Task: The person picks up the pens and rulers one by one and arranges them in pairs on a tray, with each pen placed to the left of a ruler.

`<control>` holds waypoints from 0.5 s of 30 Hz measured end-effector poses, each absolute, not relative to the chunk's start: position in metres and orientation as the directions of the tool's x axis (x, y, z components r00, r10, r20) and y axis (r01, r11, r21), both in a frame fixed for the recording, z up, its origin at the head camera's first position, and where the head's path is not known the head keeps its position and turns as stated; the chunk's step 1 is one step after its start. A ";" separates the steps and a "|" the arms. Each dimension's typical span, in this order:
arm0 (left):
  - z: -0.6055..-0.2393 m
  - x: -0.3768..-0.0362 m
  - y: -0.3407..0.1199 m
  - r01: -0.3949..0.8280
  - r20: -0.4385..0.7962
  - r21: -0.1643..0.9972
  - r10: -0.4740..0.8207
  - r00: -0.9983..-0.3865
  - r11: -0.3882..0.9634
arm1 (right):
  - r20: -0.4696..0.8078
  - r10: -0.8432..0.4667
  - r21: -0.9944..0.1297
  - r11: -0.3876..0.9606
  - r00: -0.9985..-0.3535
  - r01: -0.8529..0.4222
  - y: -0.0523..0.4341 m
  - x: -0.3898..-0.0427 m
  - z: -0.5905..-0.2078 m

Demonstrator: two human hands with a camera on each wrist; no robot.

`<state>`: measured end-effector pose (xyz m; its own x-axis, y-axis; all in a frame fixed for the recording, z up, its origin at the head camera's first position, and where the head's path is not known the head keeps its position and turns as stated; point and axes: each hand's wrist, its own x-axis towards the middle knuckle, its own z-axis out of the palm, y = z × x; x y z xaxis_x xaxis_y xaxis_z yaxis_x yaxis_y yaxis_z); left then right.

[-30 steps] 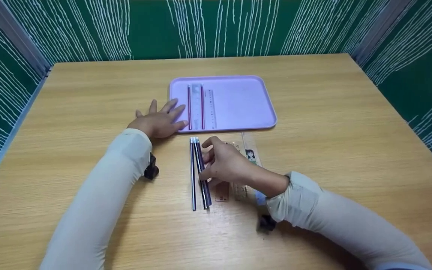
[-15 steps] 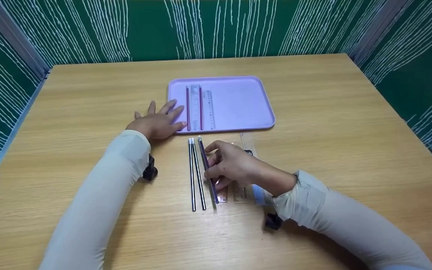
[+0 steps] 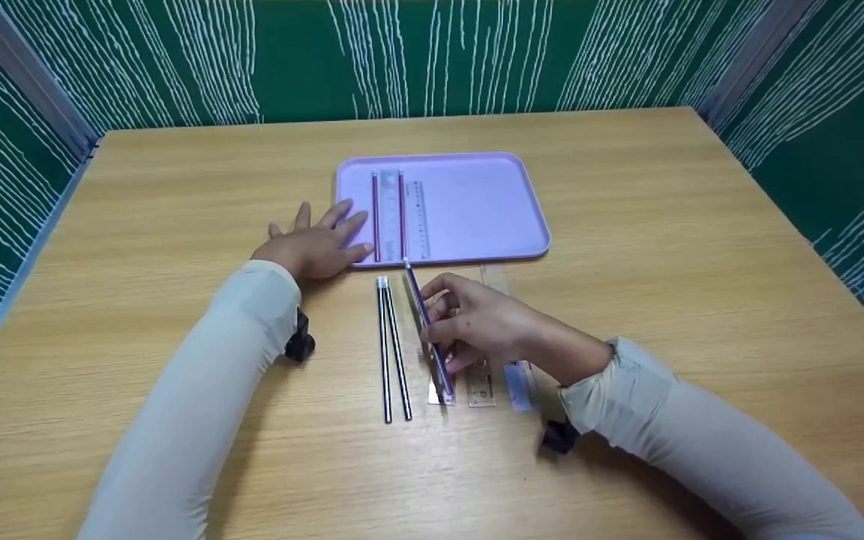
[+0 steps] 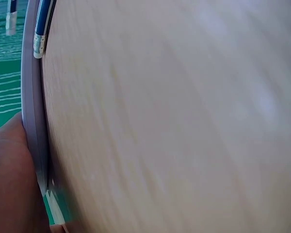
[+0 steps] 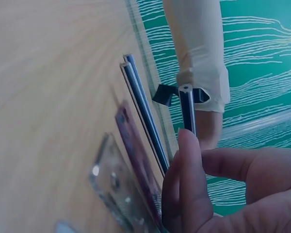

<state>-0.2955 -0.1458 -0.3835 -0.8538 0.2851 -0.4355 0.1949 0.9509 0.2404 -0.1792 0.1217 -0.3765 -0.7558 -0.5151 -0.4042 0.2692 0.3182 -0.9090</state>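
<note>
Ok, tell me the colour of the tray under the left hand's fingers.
Light purple; the tray shows best in the head view.

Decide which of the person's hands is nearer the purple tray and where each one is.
Left. The left hand touches the purple tray at its left end; the right hand, holding a pencil, is apart from it, on the person's side.

A wooden table (image 3: 664, 300) spread across the middle and bottom of the head view, below a white-streaked green back wall (image 3: 304, 60) at the top, with a matching left wall (image 3: 4, 165) and right wall (image 3: 844, 112) at the sides and a grey left post (image 3: 42, 75) and right post (image 3: 751, 56) in the upper corners.
</note>
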 end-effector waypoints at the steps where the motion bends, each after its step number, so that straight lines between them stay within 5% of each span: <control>1: -0.384 -0.295 -0.146 0.195 -0.435 0.240 0.285 -0.854 0.951 | -0.401 -0.514 -0.910 0.316 -0.758 0.268 0.123 -0.180 -0.376; 15: -0.382 -0.294 -0.147 0.215 -0.432 0.244 0.305 -0.849 0.945 | -0.378 -0.470 -0.920 0.288 -0.797 0.266 0.134 -0.203 -0.372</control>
